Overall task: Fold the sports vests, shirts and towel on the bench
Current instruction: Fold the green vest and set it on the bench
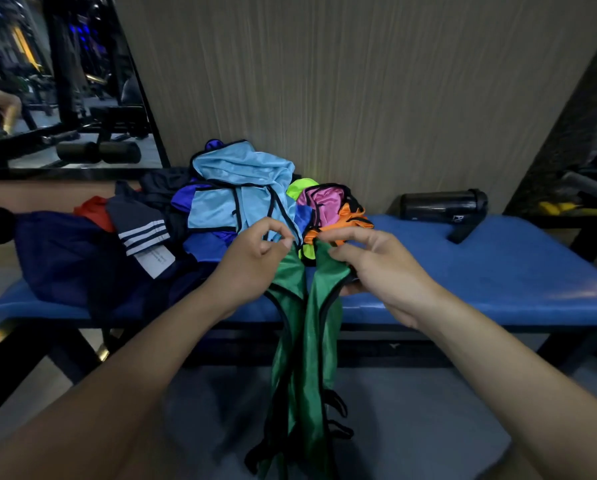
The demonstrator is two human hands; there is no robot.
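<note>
both hands are up in front of the blue bench (498,271), each one pinching a shoulder strap of the green vest (304,341). the left hand (255,261) has its thumb and fingertips curled tight on the top of the left strap, and the right hand (376,268) does the same on the right strap, index finger stretched out a bit over the top and the rest of the fingers curled under. the two strap tops sit close together between the hands, nearly touching. from there the green vest hangs straight down past the front edge of the bench toward the floor, black trim running along its edges, the lower part bunched and dangling between the forearms.

right behind the hands, on the bench, is the pile waiting its turn. the light blue vest (241,188) sits on top, crumpled, with a darker blue piece (203,244) poking out underneath it. just to the right of that there's a pink vest (324,199), an orange vest (352,220) and a bit of neon yellow-green fabric (300,188) all tangled together, touching the knuckles or just beyond them, hard to tell which. to the left lies a navy shirt (141,223) with white stripes on the cuff and a paper tag, a red piece (94,211) behind it, and a big dark blue cloth (58,258) draped over the bench's left end.

a black bottle (442,206) lies on its side at the back right of the bench, well apart from the hands.
</note>
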